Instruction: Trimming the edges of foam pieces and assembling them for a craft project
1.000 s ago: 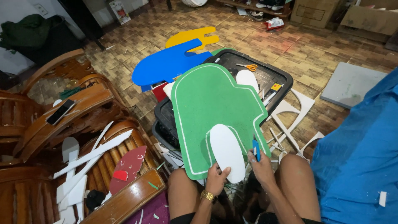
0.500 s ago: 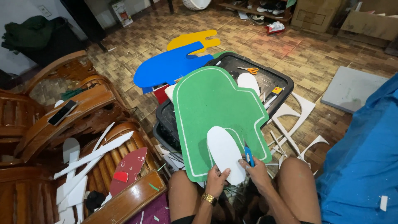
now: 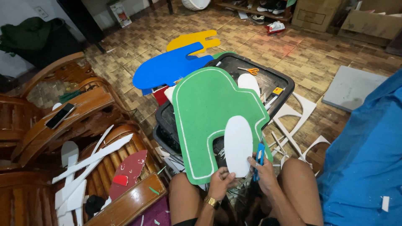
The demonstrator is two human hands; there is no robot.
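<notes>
A large green foam cut-out [image 3: 207,113] with a white outline rests over a black tub [image 3: 272,79] and my knees. On it lies a white oval foam piece [image 3: 238,144]. My left hand [image 3: 221,180] pinches the oval's lower edge together with the green sheet's bottom. My right hand [image 3: 263,171] holds a blue utility knife [image 3: 259,155] upright against the oval's right edge.
Blue [image 3: 167,68] and yellow [image 3: 193,39] foam shapes lie on the tiled floor beyond the tub. Orange scissors [image 3: 250,71] sit in the tub. Wooden chairs [image 3: 71,121] with white scraps and a phone [image 3: 60,116] stand left. White offcuts [image 3: 295,113] and a blue sheet [image 3: 368,150] lie right.
The view has shifted slightly. My right hand has brought the knife closer in to the oval's right edge and a little up; my left hand keeps its hold at the bottom.
</notes>
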